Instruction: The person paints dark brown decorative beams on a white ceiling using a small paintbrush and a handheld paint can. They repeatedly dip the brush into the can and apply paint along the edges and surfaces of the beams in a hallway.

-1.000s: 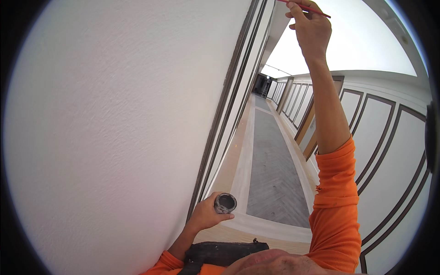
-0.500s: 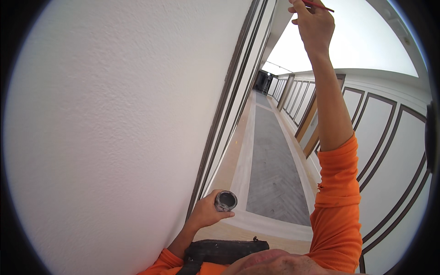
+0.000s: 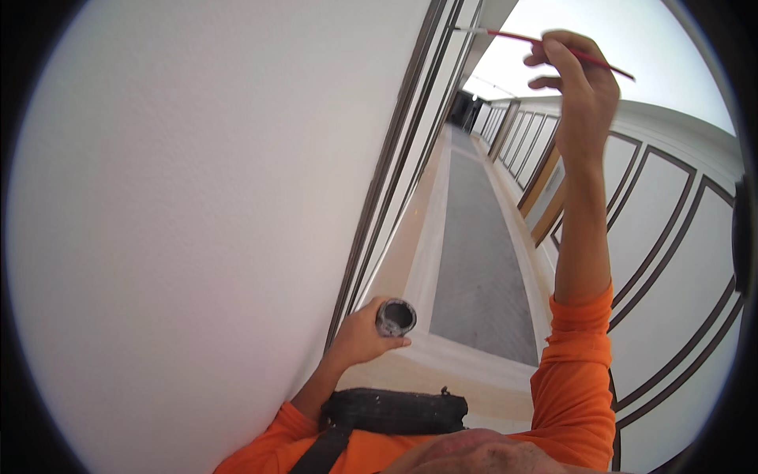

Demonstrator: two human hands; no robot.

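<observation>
Raised high on the right, my right hand (image 3: 588, 95) pinches a thin paintbrush (image 3: 513, 36) with a red handle and a pale ferrule. Its dark tip reaches left to the dark brown trim strip (image 3: 447, 43) on the wall and seems to touch it. Low in the middle, my left hand (image 3: 359, 336) is wrapped round a small round cup (image 3: 382, 322), tilted so its opening shows. The cup is stained dark, with grey-black paint-like stuff inside.
A white textured wall (image 3: 213, 237) fills the left side. Beyond the trim runs a long corridor with a grey floor strip (image 3: 482, 261) and white panels framed in brown (image 3: 655, 229). A black bag (image 3: 395, 411) hangs across my chest.
My right hand has come down and slightly right, so the whole brush is in view with its tip at the trim. The left hand and cup sit slightly higher in the picture.
</observation>
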